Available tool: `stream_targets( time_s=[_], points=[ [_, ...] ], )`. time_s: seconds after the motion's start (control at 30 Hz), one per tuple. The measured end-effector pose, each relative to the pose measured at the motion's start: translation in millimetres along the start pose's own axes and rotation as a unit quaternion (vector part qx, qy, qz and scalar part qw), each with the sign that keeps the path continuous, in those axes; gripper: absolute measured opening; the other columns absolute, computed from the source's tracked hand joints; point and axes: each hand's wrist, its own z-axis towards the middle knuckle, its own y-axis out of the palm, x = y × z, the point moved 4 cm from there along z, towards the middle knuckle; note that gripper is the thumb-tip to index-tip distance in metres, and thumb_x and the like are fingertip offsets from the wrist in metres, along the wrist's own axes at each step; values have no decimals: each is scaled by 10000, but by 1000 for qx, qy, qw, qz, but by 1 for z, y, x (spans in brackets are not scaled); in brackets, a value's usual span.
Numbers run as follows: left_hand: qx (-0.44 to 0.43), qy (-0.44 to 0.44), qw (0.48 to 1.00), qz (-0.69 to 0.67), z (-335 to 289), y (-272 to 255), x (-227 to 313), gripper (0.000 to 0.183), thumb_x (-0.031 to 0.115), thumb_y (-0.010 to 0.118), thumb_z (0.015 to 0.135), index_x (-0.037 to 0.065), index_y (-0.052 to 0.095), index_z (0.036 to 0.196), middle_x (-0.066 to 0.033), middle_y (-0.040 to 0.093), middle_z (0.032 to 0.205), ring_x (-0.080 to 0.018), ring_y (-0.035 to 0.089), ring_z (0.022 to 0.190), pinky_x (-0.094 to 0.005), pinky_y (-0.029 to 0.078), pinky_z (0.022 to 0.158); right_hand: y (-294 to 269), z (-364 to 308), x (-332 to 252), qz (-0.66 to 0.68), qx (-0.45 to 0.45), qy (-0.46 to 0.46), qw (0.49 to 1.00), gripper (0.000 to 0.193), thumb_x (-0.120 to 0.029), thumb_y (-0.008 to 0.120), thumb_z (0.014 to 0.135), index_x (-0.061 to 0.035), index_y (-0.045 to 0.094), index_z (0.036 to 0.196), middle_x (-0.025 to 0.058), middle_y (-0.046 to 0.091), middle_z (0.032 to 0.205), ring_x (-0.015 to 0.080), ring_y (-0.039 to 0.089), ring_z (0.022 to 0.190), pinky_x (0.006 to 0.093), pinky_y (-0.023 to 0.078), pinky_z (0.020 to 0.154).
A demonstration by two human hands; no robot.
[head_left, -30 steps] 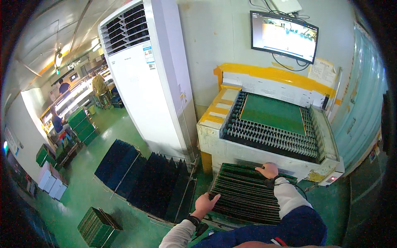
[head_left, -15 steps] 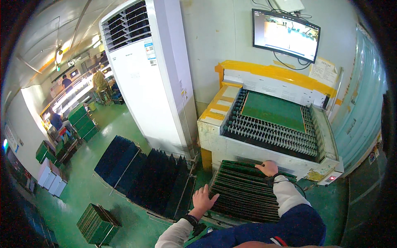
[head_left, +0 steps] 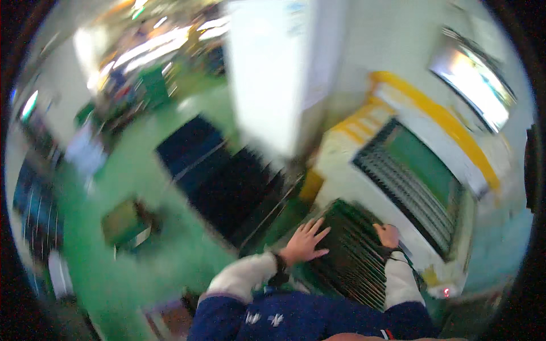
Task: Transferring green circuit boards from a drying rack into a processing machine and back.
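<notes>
A rack of upright dark green panels (head_left: pixel 355 250), packed in a tight row like circuit boards, stands right in front of me. My left hand (head_left: pixel 306 243) is open, its fingers spread over the near left side of the panels; contact is too blurred to judge. At the rack's far right edge is my right hand (head_left: pixel 388 235), fingers curled in and thumb pointing left. What those fingers close on is hidden. Behind the rack, a machine (head_left: pixel 335 165) with a roller bed (head_left: pixel 404 190) carries a flat green panel (head_left: pixel 418 156).
Racks of dark blue-black panels (head_left: pixel 219 182) stand on the floor to the left. A smaller rack of panels (head_left: pixel 122 224) sits farther left on the green floor (head_left: pixel 170 278). A tall white cabinet unit (head_left: pixel 267 74) rises behind, and a screen (head_left: pixel 475 79) hangs at the upper right.
My view has swung left and tilted, blurring the scene and shifting it rightward. My left hand reaches farther over the panels, fingers spread. The right hand stays at the rack's right edge, fingers more curled.
</notes>
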Motion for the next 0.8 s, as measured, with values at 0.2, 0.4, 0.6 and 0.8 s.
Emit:
stream_targets(
  time_s=[0.2, 0.4, 0.6, 0.8],
  points=[
    [64, 15, 995, -77, -7, 21, 9, 914, 657, 762, 787, 143, 555, 1514, -238, 310, 1678, -454, 336, 1506, -581, 366, 1146, 12, -6, 45, -19, -54, 13, 998, 720, -616, 601, 1001, 82, 696, 851, 271, 604, 756, 408, 555, 716, 514, 396, 687],
    [58, -24, 996, -71, -4, 18, 2, 914, 664, 789, 763, 160, 575, 1495, -223, 330, 1667, -477, 403, 1451, -585, 424, 1085, 28, 28, 52, -50, -46, -31, 997, 721, -635, 551, 1022, 58, 733, 936, 262, 655, 831, 446, 600, 799, 537, 428, 735],
    [82, -27, 995, -51, -1, 24, -3, 885, 675, 795, 748, 153, 626, 1442, -235, 372, 1640, -430, 455, 1406, -531, 441, 1034, 31, 32, 45, -28, -38, -66, 997, 703, -621, 540, 1033, 46, 741, 933, 278, 645, 794, 450, 579, 751, 561, 410, 723],
    [52, -21, 996, -71, 3, 22, 1, 880, 661, 785, 772, 155, 602, 1469, -220, 345, 1655, -456, 438, 1414, -561, 439, 1074, 42, 37, 75, -34, -28, -38, 998, 732, -650, 518, 1026, 33, 750, 905, 267, 680, 824, 436, 612, 789, 540, 443, 744]
  ],
)
